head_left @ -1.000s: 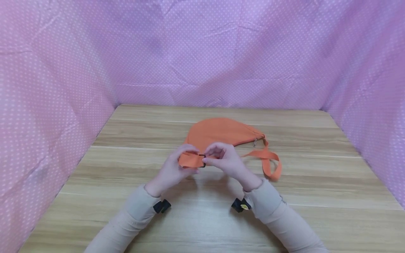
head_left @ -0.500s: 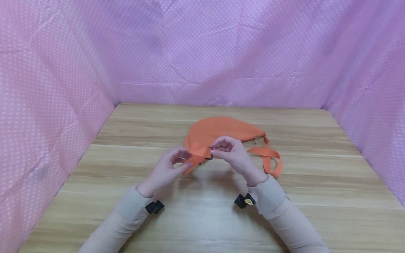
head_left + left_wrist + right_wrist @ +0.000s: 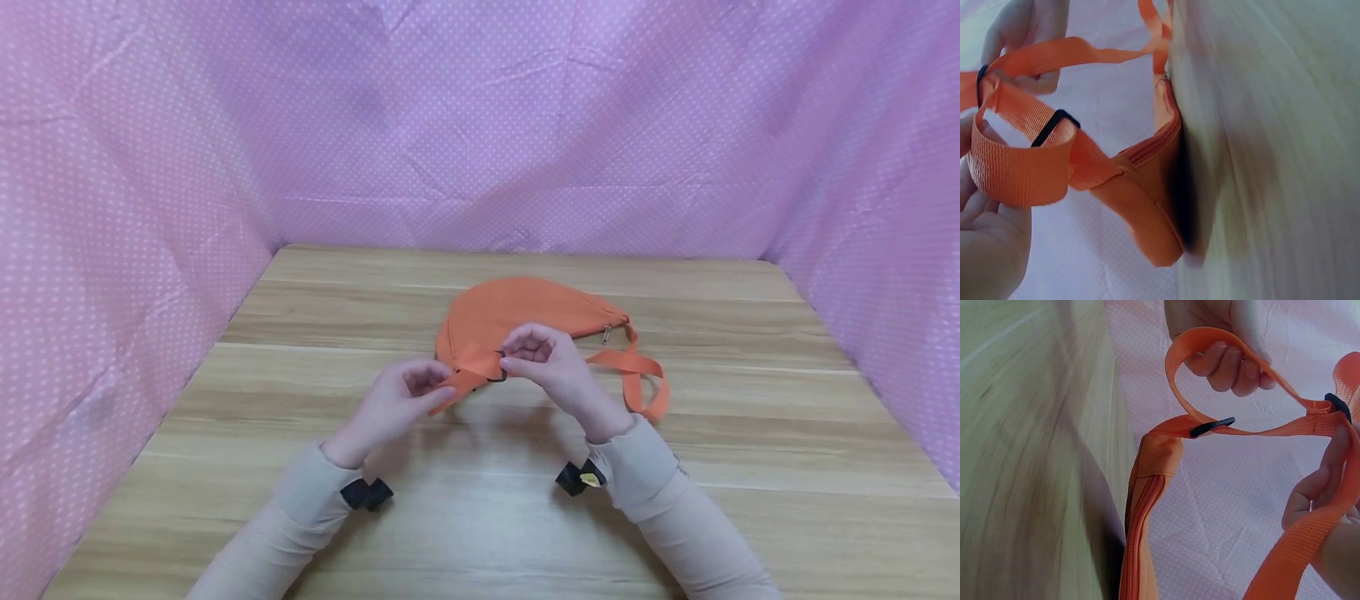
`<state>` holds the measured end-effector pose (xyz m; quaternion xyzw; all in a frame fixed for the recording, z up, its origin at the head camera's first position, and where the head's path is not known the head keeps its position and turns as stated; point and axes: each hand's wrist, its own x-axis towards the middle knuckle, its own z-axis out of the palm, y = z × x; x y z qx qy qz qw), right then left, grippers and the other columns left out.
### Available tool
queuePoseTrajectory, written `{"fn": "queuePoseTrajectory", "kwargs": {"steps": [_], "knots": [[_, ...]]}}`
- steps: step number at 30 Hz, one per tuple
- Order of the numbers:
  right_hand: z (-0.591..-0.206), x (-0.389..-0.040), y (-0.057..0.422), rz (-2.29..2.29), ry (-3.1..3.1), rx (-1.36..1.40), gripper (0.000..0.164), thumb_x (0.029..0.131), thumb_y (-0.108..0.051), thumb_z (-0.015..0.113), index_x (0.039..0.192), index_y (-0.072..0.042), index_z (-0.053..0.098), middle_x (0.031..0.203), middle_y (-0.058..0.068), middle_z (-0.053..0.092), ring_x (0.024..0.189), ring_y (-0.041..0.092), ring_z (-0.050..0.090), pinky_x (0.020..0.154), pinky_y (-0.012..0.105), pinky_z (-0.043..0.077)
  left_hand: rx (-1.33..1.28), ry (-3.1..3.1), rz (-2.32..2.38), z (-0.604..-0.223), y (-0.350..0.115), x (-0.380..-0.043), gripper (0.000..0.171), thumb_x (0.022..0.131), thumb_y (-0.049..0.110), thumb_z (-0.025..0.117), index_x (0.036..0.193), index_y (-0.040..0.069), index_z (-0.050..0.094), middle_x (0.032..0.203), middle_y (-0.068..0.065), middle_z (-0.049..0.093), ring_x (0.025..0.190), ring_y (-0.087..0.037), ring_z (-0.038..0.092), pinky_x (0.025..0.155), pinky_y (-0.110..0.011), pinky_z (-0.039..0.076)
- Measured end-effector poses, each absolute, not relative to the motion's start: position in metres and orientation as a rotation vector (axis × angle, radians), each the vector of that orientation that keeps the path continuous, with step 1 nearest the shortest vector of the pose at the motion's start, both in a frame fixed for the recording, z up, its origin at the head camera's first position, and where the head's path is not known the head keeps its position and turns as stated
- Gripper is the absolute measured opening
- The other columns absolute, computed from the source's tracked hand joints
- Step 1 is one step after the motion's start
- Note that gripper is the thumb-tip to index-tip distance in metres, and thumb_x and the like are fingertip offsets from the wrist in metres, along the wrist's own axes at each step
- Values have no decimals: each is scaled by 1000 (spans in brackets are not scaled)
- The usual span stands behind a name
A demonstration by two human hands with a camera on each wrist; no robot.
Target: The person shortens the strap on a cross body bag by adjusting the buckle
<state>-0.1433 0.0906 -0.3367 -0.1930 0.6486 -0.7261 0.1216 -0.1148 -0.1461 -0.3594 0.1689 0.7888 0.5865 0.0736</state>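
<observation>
An orange sling bag (image 3: 517, 308) with a zipper lies on the table. Its webbing strap (image 3: 1285, 550) is raised off the tabletop at the near left end of the bag. My right hand (image 3: 551, 371) pinches the strap at a black slider buckle (image 3: 1338, 407) between thumb and fingers. To its left, my left hand (image 3: 390, 404) holds the strap's loop (image 3: 1019, 172), which curves over the fingers in the right wrist view. A second black buckle (image 3: 1055, 127) sits on the strap between this loop and the bag's end.
The rest of the strap lies in a twisted loop (image 3: 645, 392) at the bag's right, below a metal zipper pull (image 3: 606, 335). Wood-grain table (image 3: 480, 517) spreads underneath. Pink dotted cloth (image 3: 480, 125) encloses the back and sides.
My hands have moved apart: the left to the left, the right to the right and farther away with the buckle. The strap between them has changed from a bunched fold to a drawn-out loop.
</observation>
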Motion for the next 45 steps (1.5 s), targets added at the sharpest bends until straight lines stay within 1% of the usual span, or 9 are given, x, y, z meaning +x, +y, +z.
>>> {"fn": "queuePoseTrajectory", "kwargs": {"steps": [6,11,18,22,25,28,31,36,45], "knots": [[-337,-143,94,-2115,1864,-605,31,83,12,57,90,-18,63,87,-7,64,79,6,62,73,19,52,620,2340,1705,-358,-160,-114,4,87,-4,61,91,-3,60,82,-5,57,71,-10,54,64,-22,46],[-335,-145,102,-2163,1796,-618,33,85,11,54,91,-20,64,86,-8,64,76,5,60,70,18,51,649,2301,1724,-355,-180,-113,5,88,-6,57,92,-3,56,90,1,56,78,-8,54,69,-22,47],[-333,-150,112,-2303,1514,-709,27,87,9,57,93,-16,65,88,-7,65,77,4,60,72,16,50,719,2159,1899,-355,-210,-116,24,93,-2,52,93,21,60,100,12,56,84,-5,54,75,-20,47],[-331,-149,110,-2261,1580,-681,30,87,11,55,92,-17,65,87,-8,65,75,3,60,69,15,50,720,2191,1759,-352,-208,-119,14,95,5,51,106,6,60,103,0,62,91,-8,58,83,-25,48],[-330,-147,106,-2193,1691,-670,32,86,12,55,91,-18,65,86,-8,65,75,4,60,67,16,50,667,2306,1581,-347,-193,-120,28,97,16,53,118,-2,57,109,-12,65,101,-13,61,92,-33,47],[-328,-144,101,-2121,1777,-690,29,85,8,60,91,-20,65,86,-9,65,76,5,61,68,18,51,640,2390,1481,-342,-172,-121,35,96,22,55,123,0,56,116,-15,63,108,-19,60,96,-40,45],[-327,-142,97,-2095,1790,-707,26,84,5,64,92,-20,65,87,-8,65,78,5,62,70,20,52,676,2445,1474,-338,-152,-121,32,93,18,61,120,2,58,115,-11,64,105,-21,60,93,-39,47],[-326,-142,94,-2086,1798,-721,23,84,1,66,92,-20,64,87,-8,65,78,6,62,70,21,52,679,2485,1541,-334,-132,-118,21,88,11,66,107,2,63,98,-8,66,88,-16,61,82,-29,51],[-326,-141,94,-2062,1819,-709,19,84,-3,69,94,-18,64,87,-6,63,77,7,61,70,22,52,669,2455,1647,-334,-125,-117,7,84,1,68,90,1,65,85,-7,64,77,-15,58,71,-23,50]]}}
